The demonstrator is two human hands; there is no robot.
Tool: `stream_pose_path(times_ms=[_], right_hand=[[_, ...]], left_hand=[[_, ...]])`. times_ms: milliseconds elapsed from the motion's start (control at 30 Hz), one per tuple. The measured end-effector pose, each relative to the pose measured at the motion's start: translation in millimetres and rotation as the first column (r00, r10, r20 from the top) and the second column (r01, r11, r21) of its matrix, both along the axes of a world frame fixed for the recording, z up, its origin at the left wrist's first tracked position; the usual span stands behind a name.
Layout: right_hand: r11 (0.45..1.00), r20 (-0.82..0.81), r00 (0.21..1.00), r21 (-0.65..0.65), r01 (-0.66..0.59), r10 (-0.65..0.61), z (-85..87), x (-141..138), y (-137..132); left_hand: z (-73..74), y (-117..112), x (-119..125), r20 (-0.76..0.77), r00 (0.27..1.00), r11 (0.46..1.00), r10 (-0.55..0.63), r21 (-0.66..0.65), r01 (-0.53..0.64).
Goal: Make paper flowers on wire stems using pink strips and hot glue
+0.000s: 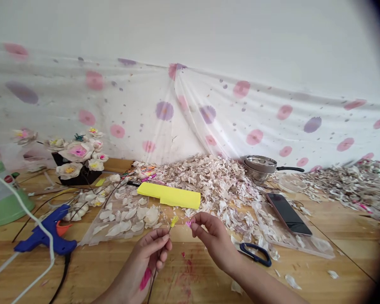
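My left hand (152, 249) pinches a thin dark wire stem tipped with a small yellow bit (174, 220). The wire runs down past my palm, which carries a pink smear. My right hand (213, 236) is close beside it, fingertips pinched on a tiny pink piece (188, 223) held next to the yellow tip. Both hands hover just above the wooden table (114, 270), in front of a folded yellow sheet (169, 195).
A blue glue gun (47, 236) with a white cord lies at left, near a green-and-white tub (3, 198). Paper flowers (77, 154) stand at back left; loose petals lie on plastic. Blue-handled scissors (255, 253), a phone (288, 213) and a metal pan (259, 166) sit at right.
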State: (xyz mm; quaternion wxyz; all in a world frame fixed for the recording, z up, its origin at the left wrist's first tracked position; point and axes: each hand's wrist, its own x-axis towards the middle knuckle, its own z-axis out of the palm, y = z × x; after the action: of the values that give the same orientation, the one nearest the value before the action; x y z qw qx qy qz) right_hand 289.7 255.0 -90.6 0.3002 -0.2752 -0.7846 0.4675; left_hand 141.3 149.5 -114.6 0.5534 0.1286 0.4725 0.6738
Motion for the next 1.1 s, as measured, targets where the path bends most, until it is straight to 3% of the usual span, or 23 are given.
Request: stream_pose_path(times_ms=[100,233,600,867,933,1000,1033,1100], right_hand=[[0.982,-0.100,0.995,-0.188,-0.010,-0.009,3.9,-2.6,-9.9],[0.965,-0.104,0.994,-0.261,-0.011,-0.017,6.3,-3.2,-15.2],[0.974,-0.106,0.994,-0.228,-0.004,-0.021,14.0,-1.5,-20.9],[0.984,-0.114,0.993,-0.177,0.012,-0.033,7.5,-0.7,-19.6],[0.993,-0.094,0.995,-0.116,0.028,-0.039,6.7,0.9,-21.6],[0.997,-0.059,0.998,0.072,0.027,-0.023,7.8,3.3,-26.3],[0.978,-0.035,0.999,0.209,0.006,0.001,8.9,4.3,-29.3],[0.877,0.036,0.998,0.476,-0.070,0.060,11.6,5.3,-35.7]], left_hand=[[4.0,-2.3,2.8,-0.032,0.999,0.999,0.028,-0.020,-0.029],[9.5,-5.1,5.0,-0.078,0.996,0.998,0.043,-0.032,-0.045],[9.7,-6.0,5.2,-0.194,0.979,0.998,0.062,0.008,-0.062],[16.2,-7.1,6.0,-0.139,0.986,0.996,0.088,0.004,-0.088],[16.2,-7.3,5.3,-0.175,0.981,0.996,0.085,0.016,-0.083],[15.7,-8.1,4.4,-0.245,0.965,0.995,0.097,0.050,-0.087],[15.5,-8.9,4.0,-0.292,0.950,0.993,0.110,0.073,-0.093],[16.0,-11.1,3.8,-0.398,0.907,0.988,0.136,0.120,-0.096]])
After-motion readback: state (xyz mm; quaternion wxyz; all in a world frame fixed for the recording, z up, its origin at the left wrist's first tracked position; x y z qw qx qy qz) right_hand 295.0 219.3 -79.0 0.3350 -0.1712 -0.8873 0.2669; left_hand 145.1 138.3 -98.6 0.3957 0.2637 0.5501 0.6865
